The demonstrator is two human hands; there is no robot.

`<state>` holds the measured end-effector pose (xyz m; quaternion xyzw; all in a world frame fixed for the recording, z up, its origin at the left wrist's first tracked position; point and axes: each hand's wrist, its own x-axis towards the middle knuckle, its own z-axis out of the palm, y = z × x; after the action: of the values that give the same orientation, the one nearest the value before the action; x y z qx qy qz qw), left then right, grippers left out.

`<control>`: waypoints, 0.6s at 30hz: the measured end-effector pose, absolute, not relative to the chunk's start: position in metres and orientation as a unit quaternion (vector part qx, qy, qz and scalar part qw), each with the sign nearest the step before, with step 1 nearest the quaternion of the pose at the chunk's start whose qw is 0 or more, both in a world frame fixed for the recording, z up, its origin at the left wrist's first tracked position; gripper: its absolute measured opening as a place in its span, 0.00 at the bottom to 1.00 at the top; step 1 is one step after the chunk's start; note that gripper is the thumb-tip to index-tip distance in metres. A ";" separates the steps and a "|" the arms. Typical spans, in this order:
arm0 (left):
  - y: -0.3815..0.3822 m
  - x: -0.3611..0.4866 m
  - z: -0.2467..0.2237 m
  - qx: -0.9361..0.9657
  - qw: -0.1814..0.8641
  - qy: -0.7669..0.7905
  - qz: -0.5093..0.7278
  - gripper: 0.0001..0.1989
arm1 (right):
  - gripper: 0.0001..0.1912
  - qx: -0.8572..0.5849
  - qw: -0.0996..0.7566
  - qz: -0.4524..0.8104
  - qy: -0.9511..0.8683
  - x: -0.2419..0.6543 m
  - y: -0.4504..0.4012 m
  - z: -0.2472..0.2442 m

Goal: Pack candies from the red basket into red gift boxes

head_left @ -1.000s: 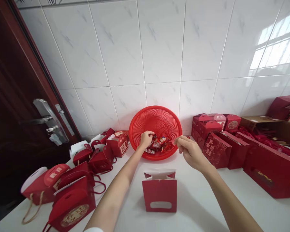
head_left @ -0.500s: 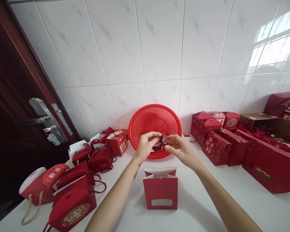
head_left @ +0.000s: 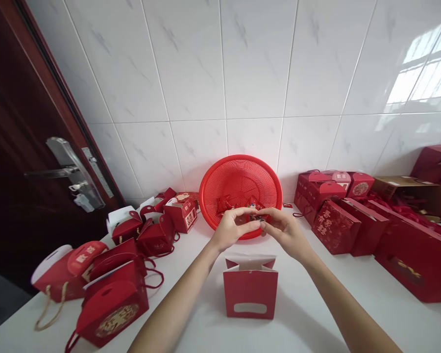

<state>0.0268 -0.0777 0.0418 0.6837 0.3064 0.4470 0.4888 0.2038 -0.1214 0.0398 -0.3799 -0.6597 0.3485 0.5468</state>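
My left hand (head_left: 235, 227) and my right hand (head_left: 282, 230) meet in front of the red mesh basket (head_left: 242, 164). Both have thumb and fingers closed around small dark wrapped candies (head_left: 257, 218), largely covered by the fingers. Red wrapped pieces (head_left: 225, 203) lie in the basket, which leans against the wall. Below my hands, a red paper box (head_left: 250, 291) stands upright with its top open and an oval window in its front.
Red gift boxes with cords (head_left: 112, 314) crowd the left side by a dark door (head_left: 18, 147). More red boxes (head_left: 336, 225) line the right, with a cardboard box (head_left: 407, 186) behind them. A tiled wall (head_left: 191, 88) rises at the back.
My hands have come closer together, and their fingers now cover more of the dark candies. The view has shifted slightly, so the basket and open box appear a little further right.
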 end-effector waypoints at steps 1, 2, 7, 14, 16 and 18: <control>-0.078 0.026 0.043 0.689 0.491 0.305 0.438 0.18 | 0.13 -0.379 0.551 0.348 -0.657 0.204 -0.121 0.039; -0.078 0.025 0.043 0.690 0.492 0.303 0.435 0.17 | 0.14 -0.375 0.557 0.351 -0.652 0.204 -0.121 0.037; -0.079 0.026 0.043 0.669 0.510 0.273 0.467 0.12 | 0.15 -0.348 0.566 0.387 -0.639 0.203 -0.121 0.035; -0.082 0.032 0.041 0.659 0.496 0.256 0.504 0.12 | 0.15 -0.337 0.578 0.438 -0.600 0.203 -0.124 0.042; -0.081 0.033 0.039 0.660 0.488 0.263 0.507 0.13 | 0.15 -0.342 0.585 0.440 -0.589 0.202 -0.123 0.042; -0.079 0.034 0.035 0.665 0.484 0.267 0.502 0.15 | 0.16 -0.349 0.602 0.442 -0.566 0.202 -0.121 0.039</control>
<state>0.0341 -0.0792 0.0347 0.6652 0.2674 0.5017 0.4840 0.2016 -0.1214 0.0392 -0.3493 -0.5661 0.4416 0.6021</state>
